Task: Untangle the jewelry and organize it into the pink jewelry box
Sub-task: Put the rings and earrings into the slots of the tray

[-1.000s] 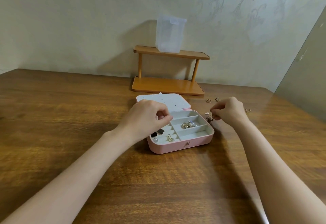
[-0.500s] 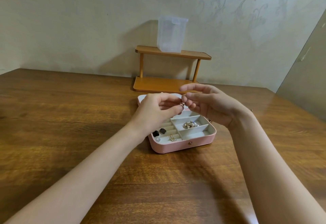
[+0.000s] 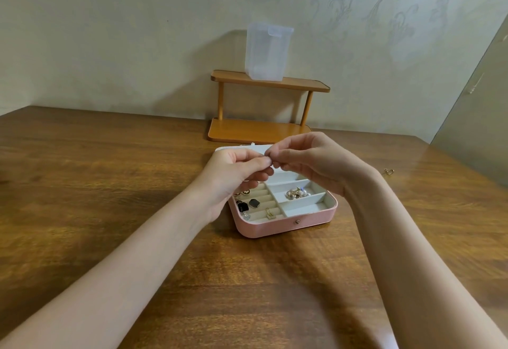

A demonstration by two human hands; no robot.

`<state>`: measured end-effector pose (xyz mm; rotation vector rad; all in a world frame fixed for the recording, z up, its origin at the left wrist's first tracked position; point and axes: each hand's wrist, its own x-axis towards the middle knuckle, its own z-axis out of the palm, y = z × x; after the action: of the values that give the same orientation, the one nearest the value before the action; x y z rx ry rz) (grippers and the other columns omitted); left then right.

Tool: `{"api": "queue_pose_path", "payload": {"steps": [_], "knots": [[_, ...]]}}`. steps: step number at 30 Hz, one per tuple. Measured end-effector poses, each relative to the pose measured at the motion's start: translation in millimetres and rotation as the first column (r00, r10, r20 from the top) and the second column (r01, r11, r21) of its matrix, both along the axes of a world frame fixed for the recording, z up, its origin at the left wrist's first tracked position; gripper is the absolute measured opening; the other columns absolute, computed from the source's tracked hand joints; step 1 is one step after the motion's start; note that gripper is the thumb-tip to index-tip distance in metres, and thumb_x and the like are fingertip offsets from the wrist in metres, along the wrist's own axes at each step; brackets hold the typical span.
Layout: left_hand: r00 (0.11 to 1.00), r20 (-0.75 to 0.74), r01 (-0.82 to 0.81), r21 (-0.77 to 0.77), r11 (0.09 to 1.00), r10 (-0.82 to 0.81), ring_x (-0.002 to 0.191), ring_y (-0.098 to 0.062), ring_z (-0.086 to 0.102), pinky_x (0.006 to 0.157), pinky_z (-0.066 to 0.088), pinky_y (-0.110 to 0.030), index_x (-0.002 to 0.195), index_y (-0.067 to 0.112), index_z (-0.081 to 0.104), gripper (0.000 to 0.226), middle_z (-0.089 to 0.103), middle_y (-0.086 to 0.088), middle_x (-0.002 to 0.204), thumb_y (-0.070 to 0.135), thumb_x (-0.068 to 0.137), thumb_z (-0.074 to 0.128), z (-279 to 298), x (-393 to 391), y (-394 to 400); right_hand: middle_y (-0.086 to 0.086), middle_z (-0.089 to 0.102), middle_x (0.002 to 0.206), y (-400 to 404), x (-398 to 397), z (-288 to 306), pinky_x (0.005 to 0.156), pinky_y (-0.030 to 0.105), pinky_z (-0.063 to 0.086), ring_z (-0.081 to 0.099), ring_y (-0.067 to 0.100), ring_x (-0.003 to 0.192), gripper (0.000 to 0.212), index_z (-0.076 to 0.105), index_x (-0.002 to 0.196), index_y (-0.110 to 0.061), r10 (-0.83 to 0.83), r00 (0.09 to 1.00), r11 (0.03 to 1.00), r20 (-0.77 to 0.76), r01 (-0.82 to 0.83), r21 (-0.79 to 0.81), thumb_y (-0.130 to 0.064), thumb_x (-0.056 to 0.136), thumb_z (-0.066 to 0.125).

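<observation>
The pink jewelry box (image 3: 286, 225) lies open on the wooden table, its white lid (image 3: 258, 149) folded back. Black square earrings (image 3: 248, 205) and a gold piece (image 3: 270, 214) sit in its left ring slots. A cluster of gold and pearl jewelry (image 3: 297, 192) fills a right compartment. Above the box, my left hand (image 3: 233, 172) and my right hand (image 3: 310, 160) meet fingertip to fingertip, both pinching one small piece of jewelry (image 3: 270, 162), which is mostly hidden by the fingers.
A small wooden two-tier shelf (image 3: 264, 106) stands behind the box against the wall, with a translucent plastic container (image 3: 268, 51) on top. One loose gold piece (image 3: 388, 172) lies on the table to the right. A grey panel (image 3: 478, 117) borders the right side.
My right hand left the loose jewelry on the table at right and came over the box to meet my left hand. Both have lifted slightly, fingertips now pinched together.
</observation>
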<state>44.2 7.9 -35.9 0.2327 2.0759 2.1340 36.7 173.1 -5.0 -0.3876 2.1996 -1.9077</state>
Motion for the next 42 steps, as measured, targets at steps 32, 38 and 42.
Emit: {"api": "queue_pose_path", "payload": {"steps": [32, 38, 42], "knots": [[0.936, 0.021, 0.228, -0.798, 0.558, -0.352, 0.076, -0.008, 0.059, 0.059, 0.045, -0.017, 0.083, 0.024, 0.065, 0.007, 0.064, 0.006, 0.086, 0.028, 0.082, 0.071, 15.6, -11.8, -34.7, -0.007, 0.07, 0.077, -29.5, 8.3, 5.0, 0.058, 0.012, 0.047, 0.06, -0.001, 0.061, 0.014, 0.073, 0.081, -0.02, 0.248, 0.968, 0.625, -0.048, -0.122, 0.771, -0.007, 0.082, 0.07], [0.959, 0.0, 0.175, -0.791, 0.587, -0.285, 0.061, -0.005, 0.059, 0.049, 0.045, -0.013, 0.086, 0.016, 0.064, 0.005, 0.066, 0.0, 0.08, 0.019, 0.085, 0.068, 5.3, -15.2, -28.8, -0.002, 0.07, 0.08, -38.9, 7.3, -2.1, 0.053, 0.012, 0.04, 0.052, 0.004, 0.064, 0.012, 0.076, 0.086, -0.018, 0.269, 0.962, 0.553, -0.038, -0.122, 0.824, -0.009, 0.079, 0.072], [0.959, -0.001, 0.173, -0.791, 0.586, -0.284, 0.059, -0.005, 0.057, 0.052, 0.045, -0.015, 0.084, 0.014, 0.064, 0.005, 0.063, 0.0, 0.075, 0.016, 0.085, 0.068, 2.7, -16.1, -27.5, -0.01, 0.064, 0.072, -43.9, 7.1, -4.2, 0.053, 0.009, 0.036, 0.052, 0.003, 0.063, 0.012, 0.073, 0.08, -0.021, 0.284, 0.957, 0.515, -0.066, -0.094, 0.852, -0.009, 0.079, 0.073]]}}
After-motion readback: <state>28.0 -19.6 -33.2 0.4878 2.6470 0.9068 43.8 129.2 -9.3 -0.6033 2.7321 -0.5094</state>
